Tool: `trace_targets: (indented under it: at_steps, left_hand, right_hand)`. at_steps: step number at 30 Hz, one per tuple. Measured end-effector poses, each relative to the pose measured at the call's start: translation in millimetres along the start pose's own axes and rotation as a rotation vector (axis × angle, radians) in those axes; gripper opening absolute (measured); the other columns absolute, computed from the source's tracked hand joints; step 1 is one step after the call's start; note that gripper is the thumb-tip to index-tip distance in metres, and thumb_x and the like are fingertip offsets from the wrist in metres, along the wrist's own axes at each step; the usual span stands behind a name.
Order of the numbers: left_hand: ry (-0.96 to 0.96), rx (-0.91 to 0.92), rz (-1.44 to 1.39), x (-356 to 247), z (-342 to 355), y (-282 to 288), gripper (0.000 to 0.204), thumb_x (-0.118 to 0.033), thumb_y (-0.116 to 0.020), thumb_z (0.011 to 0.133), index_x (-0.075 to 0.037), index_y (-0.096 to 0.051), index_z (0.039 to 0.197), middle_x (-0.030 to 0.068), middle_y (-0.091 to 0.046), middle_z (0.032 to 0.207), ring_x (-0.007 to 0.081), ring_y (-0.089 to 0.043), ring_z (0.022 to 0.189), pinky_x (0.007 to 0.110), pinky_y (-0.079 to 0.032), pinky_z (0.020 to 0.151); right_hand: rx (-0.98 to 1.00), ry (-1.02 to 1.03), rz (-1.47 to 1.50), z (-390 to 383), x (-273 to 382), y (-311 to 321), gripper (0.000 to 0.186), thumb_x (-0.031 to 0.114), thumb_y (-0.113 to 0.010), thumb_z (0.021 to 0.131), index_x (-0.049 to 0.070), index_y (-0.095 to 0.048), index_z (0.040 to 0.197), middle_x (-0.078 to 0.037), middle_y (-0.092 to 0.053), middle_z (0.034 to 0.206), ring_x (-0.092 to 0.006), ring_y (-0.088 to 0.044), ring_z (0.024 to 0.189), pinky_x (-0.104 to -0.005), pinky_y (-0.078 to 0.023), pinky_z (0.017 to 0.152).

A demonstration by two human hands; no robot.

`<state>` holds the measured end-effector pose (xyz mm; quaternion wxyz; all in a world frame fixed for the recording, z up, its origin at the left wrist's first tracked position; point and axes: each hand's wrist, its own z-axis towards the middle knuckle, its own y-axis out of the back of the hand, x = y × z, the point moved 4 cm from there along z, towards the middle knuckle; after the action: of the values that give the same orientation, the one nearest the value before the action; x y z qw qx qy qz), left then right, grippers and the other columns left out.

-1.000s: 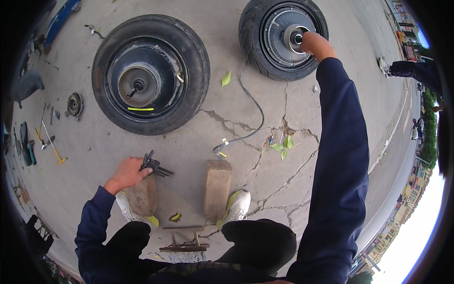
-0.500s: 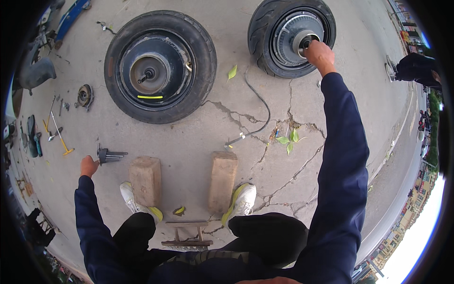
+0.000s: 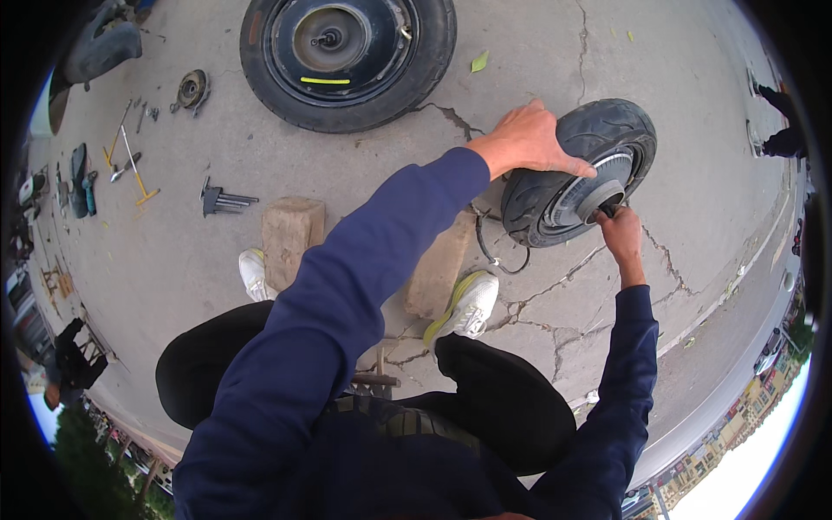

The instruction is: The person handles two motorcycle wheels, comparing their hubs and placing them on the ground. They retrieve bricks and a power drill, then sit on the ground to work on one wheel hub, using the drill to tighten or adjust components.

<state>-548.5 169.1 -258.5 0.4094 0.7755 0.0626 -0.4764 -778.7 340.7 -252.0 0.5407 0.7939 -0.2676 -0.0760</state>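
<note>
Right of centre, a small black-tyred wheel (image 3: 637, 117) with a grey metal hub stands tilted. My left hand (image 3: 536, 143) reaches across to hold its tyre, thumb stretched over the sidewall toward the hub; the other fingers are partly hidden. My right hand (image 3: 621, 232) grips the dark axle (image 3: 609, 209) inside the hub's round collar (image 3: 598, 196). Beneath the tyre, a grey cable (image 3: 511, 269) curls on the ground. Farther off, a larger wheel (image 3: 347, 121) lies flat, a yellow strip on its hub.
Two wooden blocks (image 3: 291, 227) (image 3: 439, 269) lie by my shoes (image 3: 475, 305). A hex key set (image 3: 227, 201), yellow-handled tools (image 3: 146, 195) and a round metal part (image 3: 192, 88) are on the left. Cracks cross the concrete (image 3: 555, 290). A person (image 3: 774, 121) stands at the far right.
The small wheel has come nearer, with my right hand still at its axle. My left hand has left the hex key set and crossed over to the tyre.
</note>
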Motion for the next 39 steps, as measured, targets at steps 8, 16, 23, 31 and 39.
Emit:
trace_targets:
  at_steps: [8, 16, 23, 31, 39]
  left_hand:
    - [-0.054, -0.369, -0.385, -87.5, -109.5, -17.1, 0.079, -0.053, -0.090, 0.057, 0.015, -0.062, 0.083, 0.0269, -0.056, 0.092, 0.0406, -0.064, 0.080, 0.047, -0.054, 0.072]
    - [0.325, -0.307, -0.577, -75.0, -316.9, 74.5, 0.093, -0.052, -0.090, 0.064, 0.010, -0.056, 0.125, 0.0195, -0.053, 0.102, 0.0345, -0.057, 0.095, 0.046, -0.050, 0.082]
    - [0.560, -0.590, -0.606, 43.7, -442.4, 95.0, 0.078, -0.047, -0.086, 0.076, 0.007, -0.060, 0.125, 0.0244, -0.059, 0.112, 0.0387, -0.061, 0.110, 0.046, -0.048, 0.095]
    - [0.990, -0.630, -0.138, 124.0, -476.3, 95.2, 0.072, -0.054, -0.078, 0.085, 0.007, -0.063, 0.121, 0.0251, -0.056, 0.104, 0.0426, -0.059, 0.101, 0.049, -0.048, 0.087]
    - [0.440, -0.683, -0.512, 51.4, -436.1, 110.0, 0.036, -0.025, -0.067, 0.099, -0.001, -0.062, 0.126, 0.0140, -0.059, 0.096, 0.0252, -0.056, 0.074, 0.039, -0.047, 0.068]
  right_hand:
    - [0.097, -0.124, 0.198, -102.1, -46.0, 54.2, 0.017, 0.009, -0.066, 0.093, -0.008, -0.067, 0.091, -0.004, -0.062, 0.073, -0.0090, -0.050, 0.071, -0.0324, -0.043, 0.064]
    - [0.322, 0.329, -0.314, -193.5, 185.0, 159.1, 0.015, 0.007, -0.062, 0.097, -0.008, -0.064, 0.100, -0.029, -0.069, 0.085, -0.0471, -0.068, 0.080, -0.0461, -0.051, 0.068]
    - [0.482, 0.621, -0.394, -212.8, 305.5, 23.7, 0.025, 0.021, -0.067, 0.098, -0.003, -0.060, 0.092, -0.026, -0.066, 0.072, -0.0477, -0.067, 0.072, -0.0547, -0.053, 0.065]
    - [0.729, 0.590, -0.518, -223.7, 365.0, -86.2, 0.028, 0.021, -0.063, 0.095, -0.003, -0.071, 0.082, -0.027, -0.071, 0.083, -0.0458, -0.071, 0.085, -0.0526, -0.058, 0.077]
    - [0.797, 0.632, -0.651, -249.8, 400.5, -113.5, 0.024, 0.021, -0.061, 0.091, 0.005, -0.077, 0.097, -0.018, -0.076, 0.098, -0.0356, -0.074, 0.098, -0.0448, -0.060, 0.084]
